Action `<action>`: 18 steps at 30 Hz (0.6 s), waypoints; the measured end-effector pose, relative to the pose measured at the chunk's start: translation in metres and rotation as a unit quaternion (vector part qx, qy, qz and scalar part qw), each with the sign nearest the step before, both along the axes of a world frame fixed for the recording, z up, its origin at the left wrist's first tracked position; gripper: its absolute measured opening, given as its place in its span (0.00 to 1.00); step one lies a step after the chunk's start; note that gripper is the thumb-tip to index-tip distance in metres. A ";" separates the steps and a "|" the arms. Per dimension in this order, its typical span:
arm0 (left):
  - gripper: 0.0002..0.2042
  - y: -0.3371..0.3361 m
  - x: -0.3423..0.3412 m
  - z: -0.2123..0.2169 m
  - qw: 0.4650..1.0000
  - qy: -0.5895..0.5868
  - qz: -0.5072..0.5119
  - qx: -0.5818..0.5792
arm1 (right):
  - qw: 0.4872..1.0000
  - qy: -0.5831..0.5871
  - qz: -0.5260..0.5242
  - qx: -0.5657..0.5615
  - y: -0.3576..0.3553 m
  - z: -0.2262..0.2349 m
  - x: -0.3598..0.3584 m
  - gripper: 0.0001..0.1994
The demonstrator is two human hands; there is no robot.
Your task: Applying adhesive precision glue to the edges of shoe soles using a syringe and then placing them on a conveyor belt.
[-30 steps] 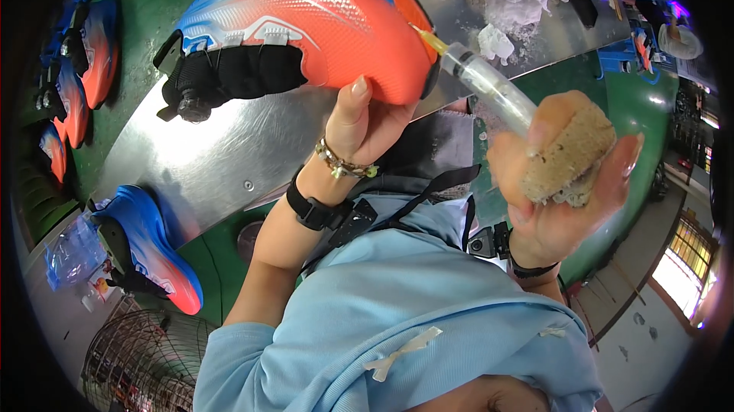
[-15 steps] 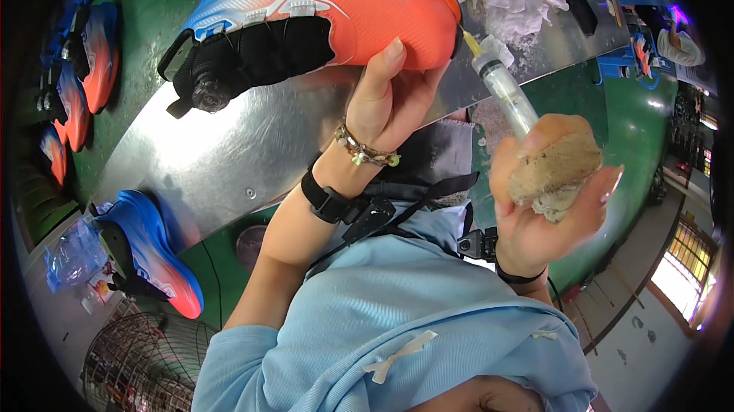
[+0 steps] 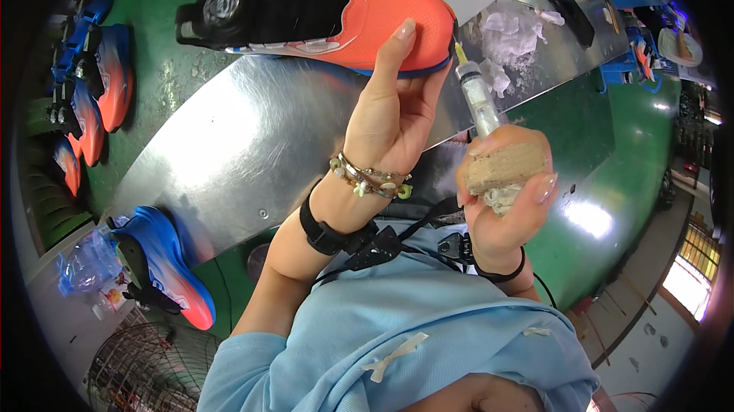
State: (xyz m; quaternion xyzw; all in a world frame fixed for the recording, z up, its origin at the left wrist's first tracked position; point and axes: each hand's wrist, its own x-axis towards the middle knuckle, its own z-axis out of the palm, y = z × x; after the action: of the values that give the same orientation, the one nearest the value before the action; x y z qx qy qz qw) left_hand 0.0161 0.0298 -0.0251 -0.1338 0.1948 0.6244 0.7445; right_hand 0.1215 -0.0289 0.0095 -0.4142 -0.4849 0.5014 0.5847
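My left hand point(image 3: 388, 110) grips an orange sports shoe point(image 3: 382, 18) by its sole side, thumb across the upper. The shoe's black tongue and dial face up, its orange end toward the right. In my right hand point(image 3: 501, 236) is a syringe point(image 3: 480, 98) with a yellow-based needle tip. That tip lies at the edge of the shoe's orange end; whether it touches cannot be made out. The same hand also holds a tan rubber-like block point(image 3: 506, 167) and a crumpled whitish wad point(image 3: 502, 196). The fingers hide the syringe's rear.
Under the shoe is a shiny metal table point(image 3: 222, 144). Crumpled white scraps point(image 3: 512, 34) and a black oblong object point(image 3: 569, 13) lie at its right. Several similar shoes point(image 3: 115, 76) stand far left. A blue-orange shoe point(image 3: 172, 263) sits near left beside a plastic bottle point(image 3: 89, 263).
The shoe has rolled in my left hand, so its black tongue and dial now face upward. My right hand has moved left with the syringe and block, keeping the tip close to the shoe.
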 end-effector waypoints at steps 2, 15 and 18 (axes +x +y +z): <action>0.15 0.002 -0.002 0.005 1.000 0.014 -0.009 -0.017 | 1.000 0.003 0.001 0.023 0.001 -0.004 -0.001 0.20; 0.18 0.009 -0.007 0.009 0.991 0.111 -0.039 -0.066 | 0.998 0.022 -0.016 0.048 -0.005 -0.023 -0.003 0.19; 0.18 0.008 -0.004 0.018 0.990 0.120 -0.040 -0.061 | 0.998 0.019 -0.012 0.066 -0.007 -0.023 -0.002 0.19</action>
State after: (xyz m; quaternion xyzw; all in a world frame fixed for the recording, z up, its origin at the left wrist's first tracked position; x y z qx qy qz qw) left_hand 0.0116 0.0378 -0.0070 -0.0952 0.3258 0.5922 0.7308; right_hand 0.1194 -0.0360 -0.0132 -0.3712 -0.5003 0.4692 0.6259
